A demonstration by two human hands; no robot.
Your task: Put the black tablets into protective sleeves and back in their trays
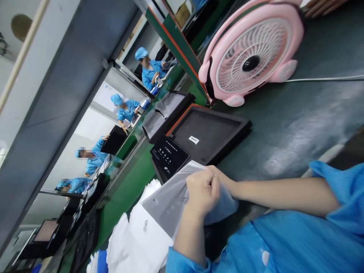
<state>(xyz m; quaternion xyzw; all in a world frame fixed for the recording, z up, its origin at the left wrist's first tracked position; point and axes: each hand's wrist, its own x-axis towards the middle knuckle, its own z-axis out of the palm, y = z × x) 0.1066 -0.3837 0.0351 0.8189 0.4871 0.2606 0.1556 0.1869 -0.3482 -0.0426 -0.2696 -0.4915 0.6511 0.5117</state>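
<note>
The view is tilted. My left hand (202, 191) is closed in a fist on a translucent plastic bag (167, 203) with small printed marks. My right hand (218, 175) comes in from the right and meets the left at the bag; its fingers are hidden behind the left hand. The bag spreads out on both sides of my hands, over a stack of white bags (139, 235). Just beyond it, a black tablet-like panel (170, 155) with white icons and print rests against a black tray (216, 132), which carries a barcode label.
A pink fan (256, 57) stands on the dark green table, its white cord (324, 79) running right. Another black tray (167, 113) holds grey wrapped items. Several co-workers in blue sit along the line (125, 110). Part of another person's hand (321, 7) shows at top right.
</note>
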